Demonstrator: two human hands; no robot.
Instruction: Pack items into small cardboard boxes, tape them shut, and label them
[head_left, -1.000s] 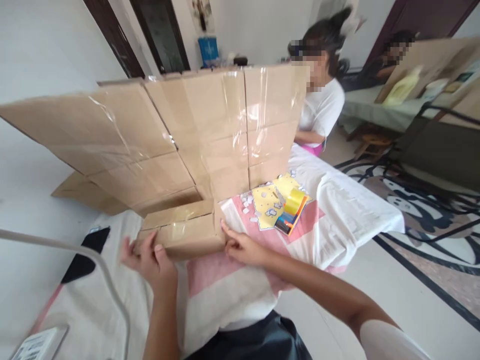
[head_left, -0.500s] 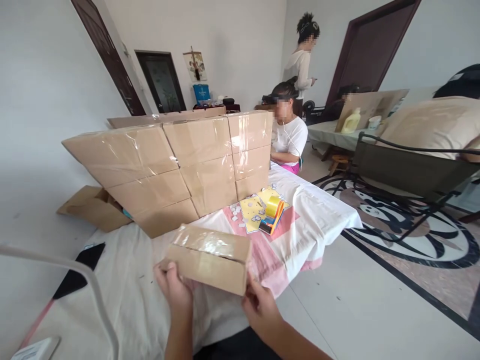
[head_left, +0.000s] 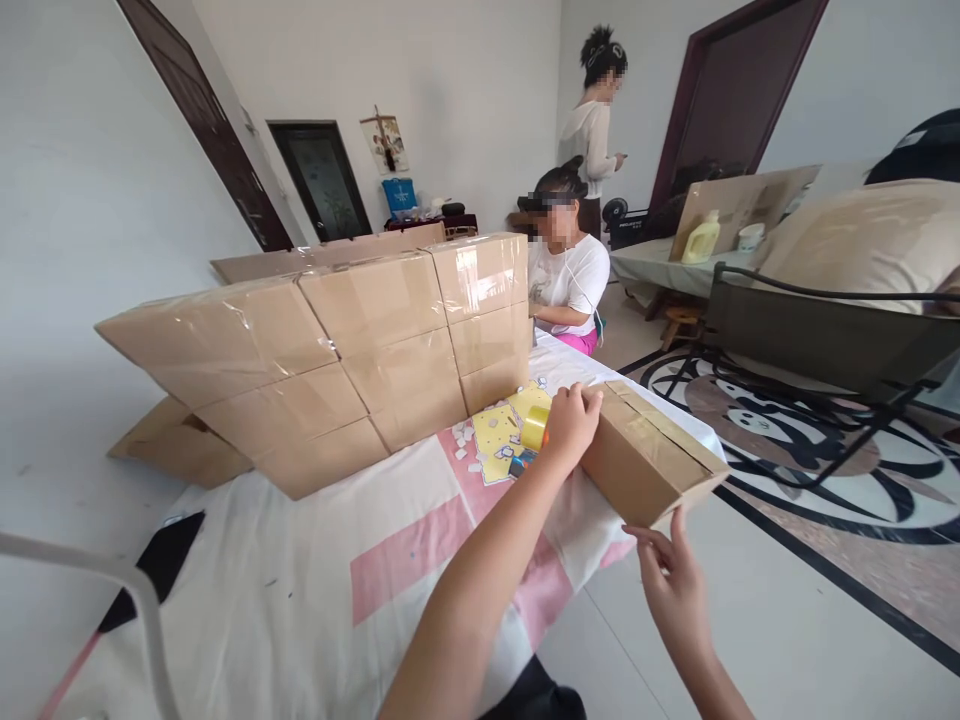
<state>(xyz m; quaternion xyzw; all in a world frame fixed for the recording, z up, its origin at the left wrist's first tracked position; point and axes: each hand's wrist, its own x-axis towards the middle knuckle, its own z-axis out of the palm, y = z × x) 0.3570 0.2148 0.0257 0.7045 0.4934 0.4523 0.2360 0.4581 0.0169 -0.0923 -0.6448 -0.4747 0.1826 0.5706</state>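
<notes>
Both hands hold a small cardboard box [head_left: 637, 460] over the right edge of the cloth-covered table [head_left: 300, 580]. Clear tape runs along the seam on its top. My left hand [head_left: 574, 425] grips the far left end, with its fingers closed on the cardboard. At the near right end, my right hand [head_left: 667, 560] pinches the lower corner between thumb and fingers. Just left of the box, a yellow tape roll [head_left: 535, 428] rests on a yellow patterned sheet [head_left: 495, 440], partly covered by my left hand and forearm.
Taped cardboard boxes [head_left: 337, 360] stand stacked as a wall along the table's far side. Behind them sits a person in a white shirt [head_left: 570, 270]; another person [head_left: 596, 130] stands farther back. A folding chair [head_left: 825, 340] is at right. A pale curved bar [head_left: 112, 570] crosses the lower left.
Held by both hands, the cardboard box has moved right, from the table's front middle to its right edge, and has turned. The tape roll is now partly hidden.
</notes>
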